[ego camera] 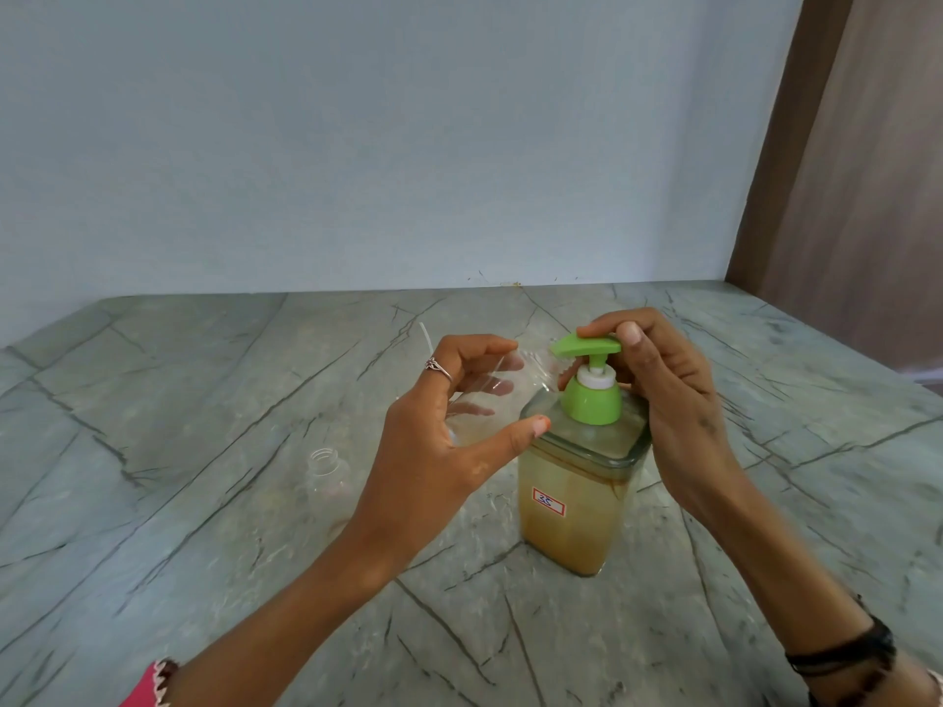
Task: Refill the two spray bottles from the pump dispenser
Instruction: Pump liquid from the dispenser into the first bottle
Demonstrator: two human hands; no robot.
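Pump dispenser (581, 482) stands upright on marble counter (204, 400), centre-right; square clear body, amber liquid approx. three-quarters up, small red-bordered label on front, green pump head (587, 345) w/ white collar. Left hand (449, 426) grips clear spray bottle (490, 395), tilted, mouth toward nozzle tip; right hand (668, 390) holds pump head, fingers curled over top. For a clean fill, judged: keep bottle mouth directly under nozzle; press straight down, slow full strokes; steady dispenser vs. tipping. Second spray bottle (326, 474), uncapped, upright, stands left of dispenser, well apart; contents not discernible.
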